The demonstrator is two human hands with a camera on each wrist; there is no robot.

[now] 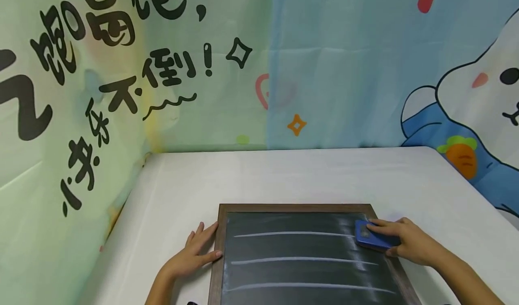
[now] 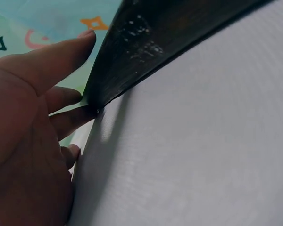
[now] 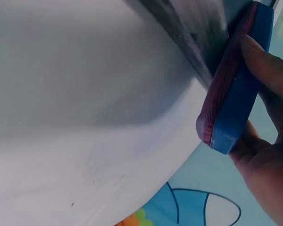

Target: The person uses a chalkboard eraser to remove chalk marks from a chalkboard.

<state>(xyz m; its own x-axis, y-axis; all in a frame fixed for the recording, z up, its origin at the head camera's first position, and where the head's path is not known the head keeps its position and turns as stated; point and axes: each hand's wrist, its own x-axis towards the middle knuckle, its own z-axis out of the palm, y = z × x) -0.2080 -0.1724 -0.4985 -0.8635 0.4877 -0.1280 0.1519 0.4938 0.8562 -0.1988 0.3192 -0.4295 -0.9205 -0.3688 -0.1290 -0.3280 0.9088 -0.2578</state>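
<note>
A blackboard [image 1: 292,273] in a brown wooden frame [image 1: 296,207] lies on the white table, with three white chalk lines across it. My right hand [image 1: 419,244] grips a blue chalkboard eraser [image 1: 379,241] at the board's upper right corner, thumb on one side and fingers on the other. Seen from the right wrist, the eraser [image 3: 243,101] has a dark red felt face turned to the board. Pale chalk smears run down the board's right side. My left hand [image 1: 188,260] touches the frame's left edge with spread, fairly straight fingers; in the left wrist view the fingertips [image 2: 87,40] are beside the board's dark edge.
The white tabletop [image 1: 284,174] stretches behind and beside the board. Printed cloth hangs at the left and back, with black lettering [image 1: 166,66] and a cartoon figure [image 1: 482,102]. A small dark thing [image 1: 192,303] peeks in at the bottom edge, left of the board.
</note>
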